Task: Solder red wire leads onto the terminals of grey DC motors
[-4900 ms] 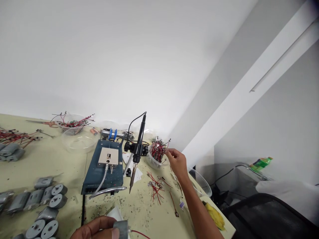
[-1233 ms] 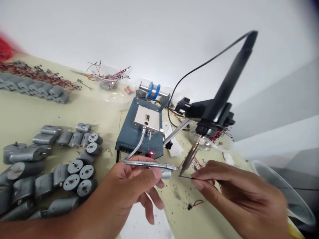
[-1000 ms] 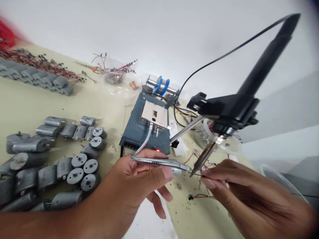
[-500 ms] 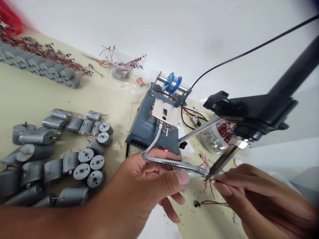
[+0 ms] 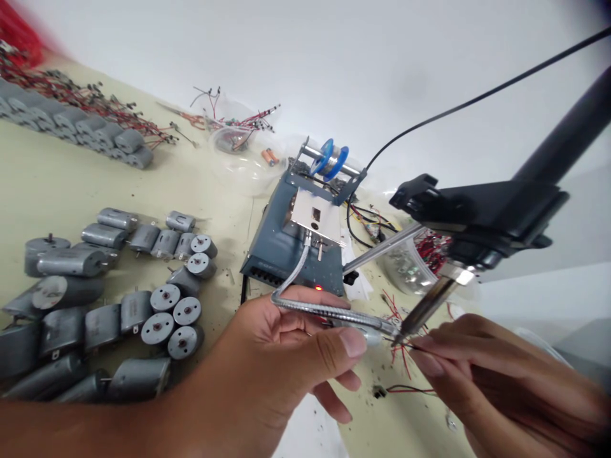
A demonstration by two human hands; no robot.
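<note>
My left hand (image 5: pixel 300 356) is closed around a grey motor (image 5: pixel 368 337), mostly hidden by the thumb and fingers; its end points at the iron's tip. Between the thumb and fingertips of my right hand (image 5: pixel 477 369) is a thin dark wire (image 5: pixel 414 346). A clamped soldering iron (image 5: pixel 424 312) slants down from the right, its tip in the gap between my hands. The flexible metal solder guide tube (image 5: pixel 329 310) passes just over my left fingers and ends by that tip. A switch-like part with a red and black lead (image 5: pixel 410 388) hangs below.
The blue-grey solder feeder (image 5: pixel 272 242) carries a blue solder reel (image 5: pixel 329 159). Loose motors (image 5: pixel 102 327) lie at left, with stacked motors (image 5: pixel 71 121) and wired parts (image 5: pixel 109 108) behind. Plastic tubs (image 5: pixel 233 140) stand at the back. The iron's clamp (image 5: pixel 482 216) overhangs my right hand.
My left hand has shifted slightly to the right with the motor, bringing it closer to the iron's tip. My right hand stays almost still, and the hanging lead has swung a little.
</note>
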